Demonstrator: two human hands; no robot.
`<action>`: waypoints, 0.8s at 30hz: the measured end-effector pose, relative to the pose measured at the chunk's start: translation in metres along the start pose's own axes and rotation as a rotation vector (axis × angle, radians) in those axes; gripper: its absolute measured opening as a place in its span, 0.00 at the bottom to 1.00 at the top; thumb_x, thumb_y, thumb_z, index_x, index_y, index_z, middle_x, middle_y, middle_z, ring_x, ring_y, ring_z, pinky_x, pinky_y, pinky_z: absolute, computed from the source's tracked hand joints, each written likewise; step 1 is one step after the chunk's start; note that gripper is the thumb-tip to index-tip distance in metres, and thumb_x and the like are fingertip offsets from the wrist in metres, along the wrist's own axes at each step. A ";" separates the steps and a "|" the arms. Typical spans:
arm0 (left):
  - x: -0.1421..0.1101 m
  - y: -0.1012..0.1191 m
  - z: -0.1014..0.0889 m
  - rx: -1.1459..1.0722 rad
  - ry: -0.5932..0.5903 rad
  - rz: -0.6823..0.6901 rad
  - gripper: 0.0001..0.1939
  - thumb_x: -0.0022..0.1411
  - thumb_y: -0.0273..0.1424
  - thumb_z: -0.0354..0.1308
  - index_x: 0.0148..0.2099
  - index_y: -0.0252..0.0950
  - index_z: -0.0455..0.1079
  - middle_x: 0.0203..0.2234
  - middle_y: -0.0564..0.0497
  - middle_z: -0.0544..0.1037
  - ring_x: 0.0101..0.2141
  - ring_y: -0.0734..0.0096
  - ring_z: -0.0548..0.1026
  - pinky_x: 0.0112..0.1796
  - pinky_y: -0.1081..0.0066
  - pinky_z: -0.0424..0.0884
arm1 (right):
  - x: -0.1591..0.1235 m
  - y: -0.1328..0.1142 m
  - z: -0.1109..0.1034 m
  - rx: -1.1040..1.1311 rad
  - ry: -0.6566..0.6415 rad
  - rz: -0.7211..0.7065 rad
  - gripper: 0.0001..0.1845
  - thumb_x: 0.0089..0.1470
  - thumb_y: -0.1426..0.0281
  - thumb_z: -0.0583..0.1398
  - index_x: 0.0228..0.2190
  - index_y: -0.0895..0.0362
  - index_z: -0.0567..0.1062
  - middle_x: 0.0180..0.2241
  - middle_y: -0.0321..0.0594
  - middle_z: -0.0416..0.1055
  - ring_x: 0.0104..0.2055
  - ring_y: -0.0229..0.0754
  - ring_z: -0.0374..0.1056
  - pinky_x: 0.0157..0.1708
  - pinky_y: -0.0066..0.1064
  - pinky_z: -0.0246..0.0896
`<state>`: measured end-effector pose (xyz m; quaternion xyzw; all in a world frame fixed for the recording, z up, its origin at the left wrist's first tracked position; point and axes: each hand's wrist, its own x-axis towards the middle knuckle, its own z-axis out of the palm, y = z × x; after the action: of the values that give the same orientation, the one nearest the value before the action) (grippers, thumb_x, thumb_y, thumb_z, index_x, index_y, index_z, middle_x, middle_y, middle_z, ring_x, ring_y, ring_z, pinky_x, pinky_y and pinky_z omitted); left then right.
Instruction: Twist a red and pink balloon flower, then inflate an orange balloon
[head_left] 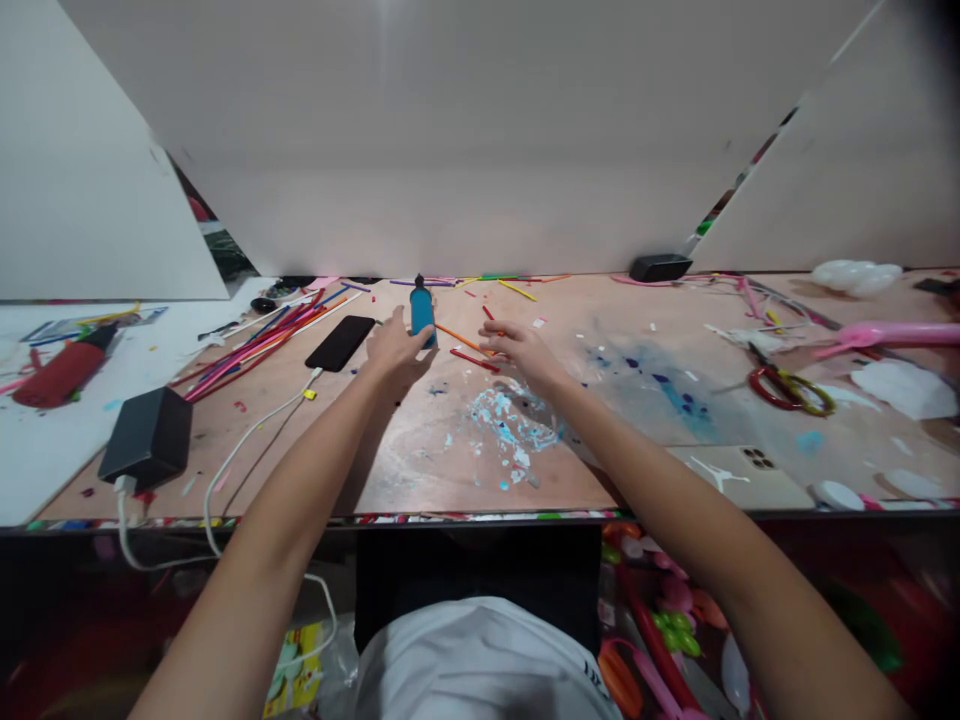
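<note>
My left hand [397,350] reaches across the wooden table [420,450] and its fingers touch the side of a small blue bottle [421,308] with a dark cap, which stands upright. My right hand [521,352] lies just right of it, fingers curled over thin red and orange balloon sticks [472,357] on the table. Whether the fingers pinch one of them is hidden. A black phone [340,343] lies flat just left of my left hand.
A bundle of long coloured balloons [262,345] lies at the left, near a black power brick [148,437] with a white cable. Red scissors [787,388], a pink balloon [885,335], white scraps and a beige phone [742,472] sit at the right. White boards stand behind the table.
</note>
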<state>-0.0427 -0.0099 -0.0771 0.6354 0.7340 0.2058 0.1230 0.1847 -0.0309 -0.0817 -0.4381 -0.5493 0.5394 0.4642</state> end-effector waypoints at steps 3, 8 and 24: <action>0.015 0.025 0.012 0.018 -0.008 -0.048 0.41 0.51 0.44 0.62 0.65 0.37 0.55 0.50 0.35 0.76 0.53 0.43 0.73 0.48 0.57 0.68 | -0.002 0.000 0.007 -0.085 -0.081 0.004 0.23 0.47 0.65 0.65 0.47 0.57 0.74 0.49 0.45 0.72 0.39 0.40 0.71 0.38 0.34 0.71; 0.024 0.039 0.002 -0.245 -0.124 0.002 0.40 0.44 0.36 0.64 0.60 0.30 0.63 0.47 0.30 0.76 0.43 0.42 0.78 0.37 0.59 0.72 | 0.005 -0.007 -0.009 -0.236 0.053 -0.046 0.20 0.52 0.65 0.62 0.47 0.55 0.72 0.47 0.44 0.72 0.42 0.42 0.70 0.40 0.34 0.70; -0.070 0.005 -0.037 -0.433 -0.516 0.553 0.29 0.51 0.36 0.63 0.56 0.40 0.66 0.53 0.43 0.72 0.43 0.62 0.77 0.39 0.69 0.72 | 0.017 0.000 -0.046 -0.044 0.204 0.306 0.10 0.64 0.69 0.52 0.29 0.56 0.64 0.22 0.35 0.65 0.21 0.34 0.64 0.24 0.25 0.67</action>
<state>-0.0432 -0.0837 -0.0481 0.7981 0.4216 0.2147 0.3730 0.2272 -0.0052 -0.0816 -0.5790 -0.4381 0.5442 0.4204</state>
